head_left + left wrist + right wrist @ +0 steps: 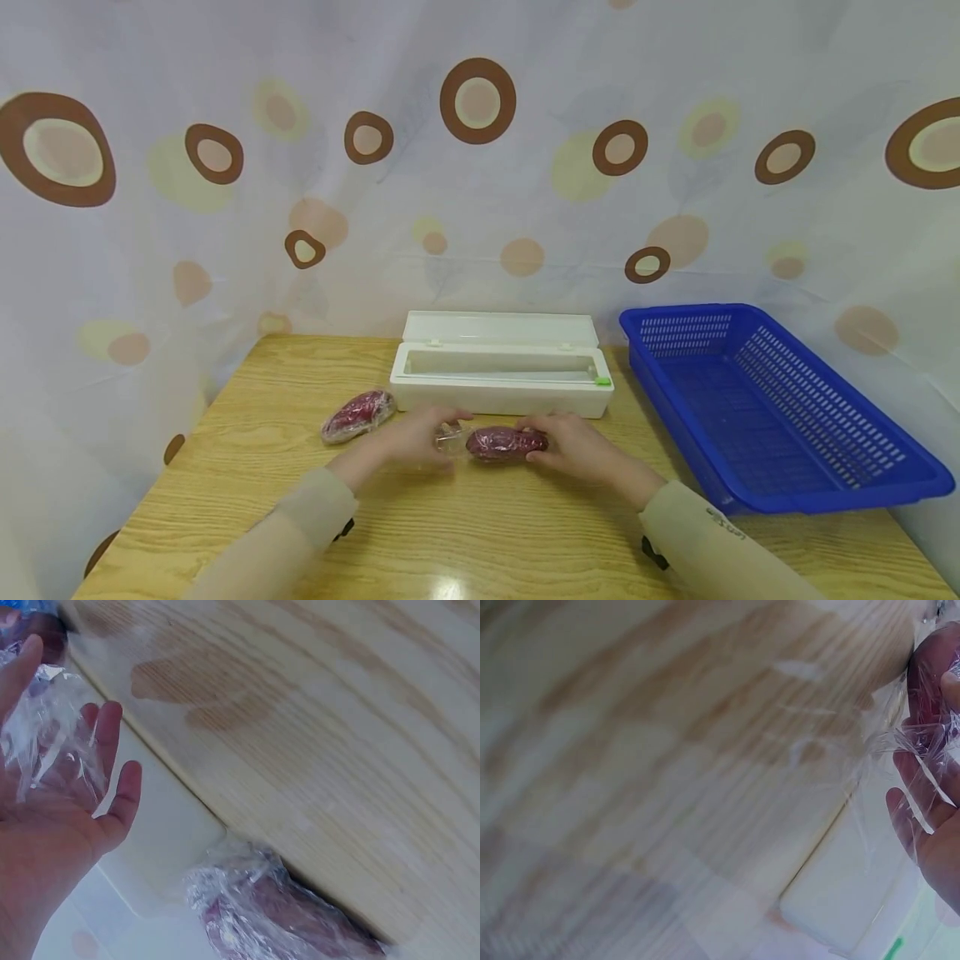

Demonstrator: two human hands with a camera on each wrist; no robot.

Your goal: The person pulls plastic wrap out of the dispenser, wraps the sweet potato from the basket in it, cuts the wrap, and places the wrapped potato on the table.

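Note:
A purple-red sweet potato (495, 444) in clear cling film lies on the table in front of me. My right hand (573, 448) grips its right end between thumb and fingers; film also crosses those fingers in the right wrist view. My left hand (420, 437) is at the other end, thumb and fingers apart around the loose film (452, 440). In the left wrist view this film (56, 731) lies against the palm and the fingers are loosely bent. Another film-wrapped sweet potato (358, 416) rests left of my left hand.
Behind the hands stands a long white cling film dispenser (502, 398), its lid raised, with a green slider (602, 382) at the right end of its front edge. A blue plastic basket (678, 429) sits on the right of the wooden table (247, 467). A patterned curtain hangs behind.

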